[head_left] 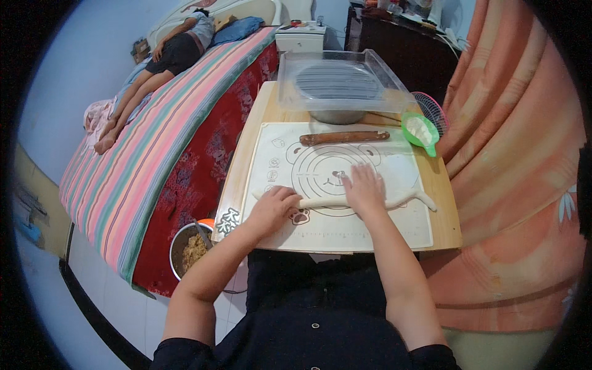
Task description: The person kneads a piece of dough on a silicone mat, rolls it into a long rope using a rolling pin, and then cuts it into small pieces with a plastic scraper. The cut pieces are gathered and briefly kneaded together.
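A long pale rope of dough [327, 201] lies crosswise on a white printed kneading mat [394, 231], its right end bent down toward the mat's edge. My left hand [272, 209] curls over the rope's left part, fingers bent round it. Flat on the rope right of the middle rests my right hand [365, 188], its palm on the dough and its fingers spread forward, slightly blurred. Beyond both hands a brown wooden rolling pin [344, 138] lies across the mat.
A clear plastic bin [382, 77] rests over a metal basin [338, 117] at the table's far end. A green scoop of flour [421, 131] sits far right, beside a pink-rimmed strainer [431, 106]. Lower left stands a pot of filling [192, 250]. Someone lies on the striped bed [185, 117].
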Demonstrator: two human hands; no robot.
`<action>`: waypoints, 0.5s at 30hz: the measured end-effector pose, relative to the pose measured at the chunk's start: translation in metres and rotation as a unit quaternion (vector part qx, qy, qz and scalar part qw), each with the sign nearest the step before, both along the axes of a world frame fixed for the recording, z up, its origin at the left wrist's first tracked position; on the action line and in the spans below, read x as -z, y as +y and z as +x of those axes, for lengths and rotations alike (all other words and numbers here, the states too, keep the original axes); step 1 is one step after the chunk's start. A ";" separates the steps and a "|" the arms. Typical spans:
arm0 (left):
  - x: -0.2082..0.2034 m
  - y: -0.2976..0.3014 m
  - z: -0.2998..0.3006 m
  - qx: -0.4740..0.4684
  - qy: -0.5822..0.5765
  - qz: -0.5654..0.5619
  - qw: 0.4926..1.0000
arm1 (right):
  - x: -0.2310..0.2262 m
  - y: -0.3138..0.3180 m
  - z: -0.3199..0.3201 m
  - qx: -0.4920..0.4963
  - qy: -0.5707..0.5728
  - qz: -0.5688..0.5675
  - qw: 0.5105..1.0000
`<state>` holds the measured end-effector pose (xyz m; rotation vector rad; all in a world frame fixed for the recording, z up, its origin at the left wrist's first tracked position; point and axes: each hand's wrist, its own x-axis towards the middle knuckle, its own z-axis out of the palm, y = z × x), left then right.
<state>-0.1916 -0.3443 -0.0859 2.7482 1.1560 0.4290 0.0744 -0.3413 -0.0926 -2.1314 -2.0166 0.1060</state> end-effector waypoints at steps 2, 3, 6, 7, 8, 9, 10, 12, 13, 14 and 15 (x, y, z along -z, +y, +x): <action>-0.001 0.006 -0.018 0.025 0.012 0.007 1.000 | 0.008 -0.003 -0.011 -0.042 0.016 -0.019 0.999; 0.005 0.011 -0.033 0.030 0.007 0.033 0.999 | 0.000 -0.014 -0.027 -0.073 0.030 -0.047 0.996; -0.001 0.024 -0.070 0.016 0.058 0.067 0.996 | -0.013 -0.076 -0.066 -0.213 0.049 -0.053 0.974; -0.004 0.026 -0.079 0.015 0.075 0.062 0.995 | -0.014 -0.084 -0.064 -0.217 0.035 -0.033 0.975; -0.007 0.029 -0.082 0.022 0.069 0.065 0.995 | -0.014 -0.089 -0.057 -0.222 0.020 -0.012 0.975; -0.009 0.031 -0.084 0.030 0.065 0.066 0.995 | -0.014 -0.094 -0.047 -0.225 0.006 0.006 0.974; -0.011 0.033 -0.087 0.035 0.059 0.068 0.995 | -0.016 -0.091 -0.030 -0.178 -0.032 -0.003 0.984; -0.008 0.039 -0.087 0.037 0.042 0.040 0.998 | -0.015 -0.085 0.001 -0.120 -0.028 -0.005 0.992; -0.007 0.040 -0.088 0.036 0.043 0.032 0.998 | -0.014 -0.077 0.014 -0.100 -0.027 0.000 0.995; -0.005 0.040 -0.088 0.035 0.044 0.025 0.998 | -0.011 -0.068 0.026 -0.081 -0.024 0.005 0.996; -0.002 0.040 -0.090 0.033 0.061 0.026 0.997 | -0.011 -0.060 0.035 -0.064 -0.022 0.013 0.998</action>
